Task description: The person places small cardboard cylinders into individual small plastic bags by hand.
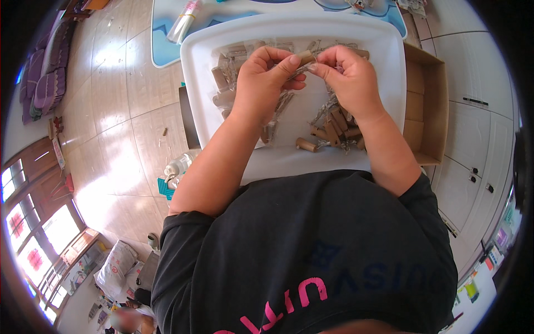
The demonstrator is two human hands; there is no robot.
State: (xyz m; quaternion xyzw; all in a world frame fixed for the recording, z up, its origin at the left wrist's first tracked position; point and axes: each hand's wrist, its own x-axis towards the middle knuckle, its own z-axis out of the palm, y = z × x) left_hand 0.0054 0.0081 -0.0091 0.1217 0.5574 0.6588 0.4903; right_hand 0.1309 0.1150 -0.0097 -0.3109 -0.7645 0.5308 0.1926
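Over the white plastic tub (pixel 192 61), my left hand (pixel 262 80) is closed around a small brown cardboard tube (pixel 306 56), gripped between thumb and fingers. Thin, pale strands show at the tube's near end. My right hand (pixel 351 78) pinches at that same end, thumb against fingers; the strands appear to run into the pinch, too fine to make out fully. Inside the tub, a heap of similar tubes (pixel 335 127) with tangled pale strands lies below my right hand. One tube (pixel 306 145) sits at its near left. More tubes (pixel 221 79) lie left of my left hand.
A blue-and-white patterned table (pixel 165 50) is behind the tub, bearing a clear bag of white sticks (pixel 184 22). An open cardboard box (pixel 435 106) stands at the right, beside white cabinets (pixel 473 128). A clear bottle (pixel 179 165) is at the left; another person (pixel 127 320) is at lower left.
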